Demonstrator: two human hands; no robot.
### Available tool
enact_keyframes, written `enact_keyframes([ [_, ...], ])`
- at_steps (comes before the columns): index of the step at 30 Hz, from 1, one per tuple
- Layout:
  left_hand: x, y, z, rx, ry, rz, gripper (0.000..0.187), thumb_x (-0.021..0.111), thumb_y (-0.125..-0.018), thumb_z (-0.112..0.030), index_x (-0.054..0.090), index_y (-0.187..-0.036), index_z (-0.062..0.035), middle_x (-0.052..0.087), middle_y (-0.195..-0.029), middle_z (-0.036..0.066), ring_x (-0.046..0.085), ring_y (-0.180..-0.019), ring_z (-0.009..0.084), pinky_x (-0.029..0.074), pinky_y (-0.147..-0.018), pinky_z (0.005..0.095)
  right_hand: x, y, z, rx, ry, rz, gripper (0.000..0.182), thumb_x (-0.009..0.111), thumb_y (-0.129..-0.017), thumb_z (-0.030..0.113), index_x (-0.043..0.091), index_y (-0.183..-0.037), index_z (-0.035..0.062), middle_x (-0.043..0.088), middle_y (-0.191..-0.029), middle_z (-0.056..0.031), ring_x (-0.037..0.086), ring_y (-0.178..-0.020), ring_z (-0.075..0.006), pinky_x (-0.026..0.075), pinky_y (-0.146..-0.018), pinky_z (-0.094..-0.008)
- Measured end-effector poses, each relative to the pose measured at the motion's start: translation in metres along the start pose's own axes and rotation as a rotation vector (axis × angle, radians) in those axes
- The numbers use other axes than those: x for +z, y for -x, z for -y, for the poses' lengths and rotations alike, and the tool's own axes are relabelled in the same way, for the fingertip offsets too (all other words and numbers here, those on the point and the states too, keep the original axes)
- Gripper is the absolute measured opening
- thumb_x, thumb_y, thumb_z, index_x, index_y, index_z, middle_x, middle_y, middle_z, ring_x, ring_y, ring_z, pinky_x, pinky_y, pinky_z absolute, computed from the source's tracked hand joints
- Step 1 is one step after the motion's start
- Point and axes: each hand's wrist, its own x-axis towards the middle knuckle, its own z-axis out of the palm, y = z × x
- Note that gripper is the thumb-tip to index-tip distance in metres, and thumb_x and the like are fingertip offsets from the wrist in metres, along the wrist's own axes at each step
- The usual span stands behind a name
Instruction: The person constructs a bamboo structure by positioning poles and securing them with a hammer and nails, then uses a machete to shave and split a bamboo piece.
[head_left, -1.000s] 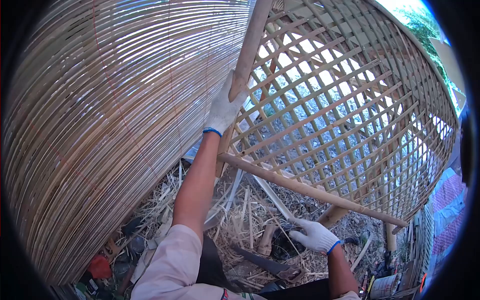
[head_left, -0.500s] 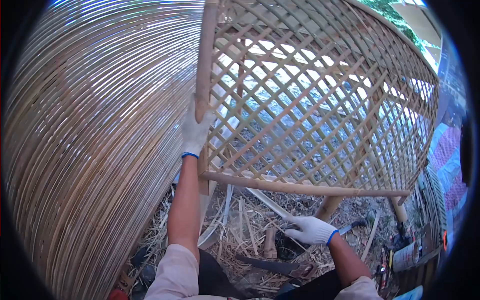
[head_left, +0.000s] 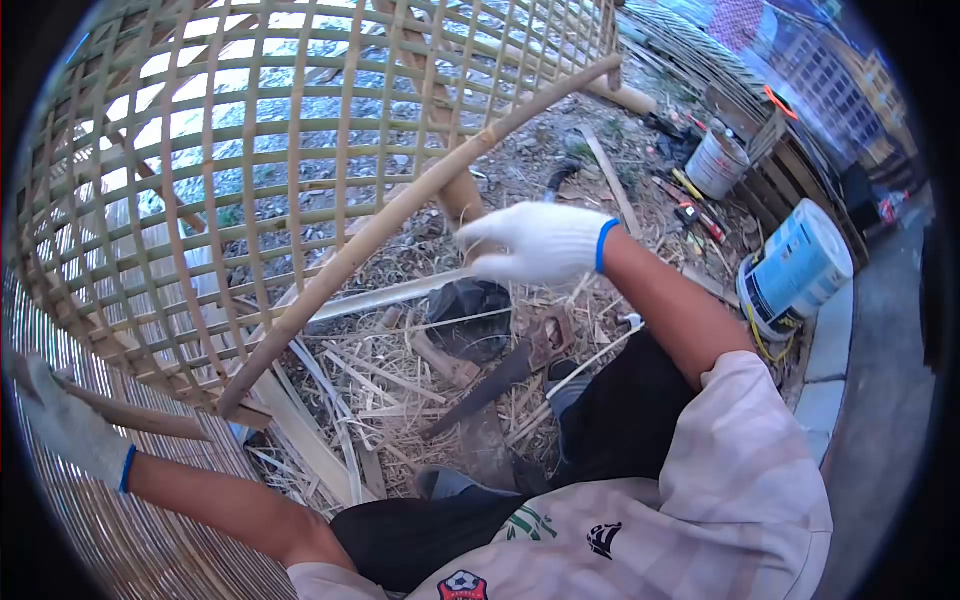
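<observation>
My left hand (head_left: 75, 425), in a white knit glove with a blue cuff, is wrapped round a bamboo pole (head_left: 150, 412) at the left edge, partly cut off by the lens rim. That pole borders a woven bamboo lattice panel (head_left: 270, 160). A thicker bamboo rail (head_left: 420, 195) runs along the panel's near edge. My right hand (head_left: 540, 240), gloved alike, hovers just right of this rail with fingers curved and parted from the thumb. A pale flat bamboo strip (head_left: 390, 297) ends by its thumb; I see nothing clearly gripped.
Below lie a handsaw (head_left: 500, 380), a black plastic bag (head_left: 470, 315) and scattered shavings (head_left: 400, 375). A paint bucket (head_left: 795, 270), a smaller can (head_left: 717, 162) and a wooden crate (head_left: 800, 185) stand right. Slatted bamboo (head_left: 160, 520) spreads at lower left.
The view has swung right and down, bringing the bucket and my shirt into sight. My left hand stays on the pole. My right hand has come nearer the panel's rail.
</observation>
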Motion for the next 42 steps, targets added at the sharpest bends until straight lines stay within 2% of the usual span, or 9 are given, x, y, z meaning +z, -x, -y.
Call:
enact_keyframes([
  [3,0.023,-0.007,0.022,-0.07,0.61,0.107,0.042,0.062,-0.104,-0.029,0.066,-0.125,0.0069,0.07,-0.12,0.019,0.069,-0.114,0.0272,0.053,-0.106,0.0396,-0.037,0.043,-0.027,0.242,0.063,-0.205,0.054,0.06,-0.102,0.039,0.059,-0.143,0.0028,0.071,-0.126,-0.0242,0.07,-0.116,-0.0366,0.051,-0.106,-0.042],
  [9,0.088,0.075,-0.127,0.121,0.956,0.145,0.048,0.063,-0.106,-0.038,0.066,-0.131,0.0033,0.069,-0.121,0.018,0.068,-0.115,0.0246,0.056,-0.103,0.0396,-0.063,0.143,-0.069,0.658,0.078,-0.443,0.056,0.058,-0.105,0.039,0.056,-0.148,0.0034,0.064,-0.144,-0.0197,0.064,-0.129,-0.0283,0.047,-0.109,-0.0366],
  [15,0.105,0.116,-0.22,0.25,0.577,0.417,0.067,0.073,-0.087,-0.039,0.062,-0.142,-0.0021,0.068,-0.133,0.02,0.069,-0.119,0.0336,0.056,-0.1,0.0466,-0.047,0.167,-0.066,0.797,0.041,-0.281,0.055,0.057,-0.105,0.04,0.058,-0.147,0.0032,0.063,-0.145,-0.0184,0.061,-0.132,-0.0295,0.044,-0.112,-0.0376],
  [20,0.12,0.154,-0.259,0.32,0.986,0.768,0.054,0.07,-0.088,-0.016,0.064,-0.14,-0.0048,0.076,-0.115,0.017,0.076,-0.099,0.0258,0.06,-0.084,0.0382,-0.044,0.155,-0.049,0.646,-0.132,-0.4,0.053,0.055,-0.107,0.035,0.057,-0.147,0.0008,0.065,-0.142,-0.0145,0.062,-0.127,-0.0224,0.045,-0.109,-0.0343],
  [23,0.141,0.194,-0.282,0.519,1.095,0.647,0.039,0.07,-0.081,-0.018,0.065,-0.118,-0.0054,0.073,-0.081,0.018,0.075,-0.071,0.0329,0.06,-0.064,0.0458,-0.046,0.139,-0.039,0.461,-0.342,-0.625,0.055,0.054,-0.108,0.036,0.052,-0.152,0.0022,0.065,-0.138,-0.0109,0.063,-0.124,-0.0221,0.047,-0.107,-0.0354],
  [26,0.13,0.229,-0.29,0.533,1.02,0.909,0.054,0.069,-0.082,-0.018,0.057,-0.134,-0.0048,0.072,-0.081,0.019,0.075,-0.072,0.0319,0.061,-0.064,0.0434,-0.059,0.129,-0.047,0.077,-1.083,-0.76,0.064,0.052,-0.109,0.045,0.042,-0.157,0.0041,0.056,-0.149,-0.0126,0.061,-0.127,-0.0254,0.047,-0.107,-0.0389],
  [33,0.133,0.267,-0.288,0.518,0.976,1.059,0.045,0.07,-0.084,-0.024,0.053,-0.12,-0.0043,0.07,-0.076,0.016,0.074,-0.069,0.0351,0.058,-0.059,0.0468,-0.077,0.11,-0.02,0.068,-1.142,-1.031,0.05,0.051,-0.112,0.036,0.046,-0.147,-0.0001,0.053,-0.149,-0.0182,0.059,-0.131,-0.0284,0.047,-0.11,-0.0426],
  [36,0.142,0.275,-0.288,0.492,1.007,0.98,0.047,0.07,-0.084,-0.026,0.053,-0.122,-0.0039,0.071,-0.079,0.017,0.074,-0.071,0.0366,0.059,-0.062,0.049,-0.099,0.125,-0.06,0.267,-0.351,-1.009,0.046,0.063,-0.105,0.009,0.047,-0.146,-0.0023,0.062,-0.136,-0.0171,0.062,-0.124,-0.0265,0.051,-0.105,-0.0382],
  [42,0.155,0.265,-0.267,0.384,0.998,1.045,0.054,0.064,-0.087,-0.026,0.052,-0.136,-0.0084,0.072,-0.088,0.022,0.073,-0.077,0.0398,0.059,-0.068,0.0517,-0.098,0.071,-0.032,0.101,-0.924,-0.815,0.036,0.058,-0.108,0.029,0.061,-0.133,0.004,0.069,-0.123,-0.0073,0.065,-0.108,-0.0182,0.052,-0.094,-0.0367],
])
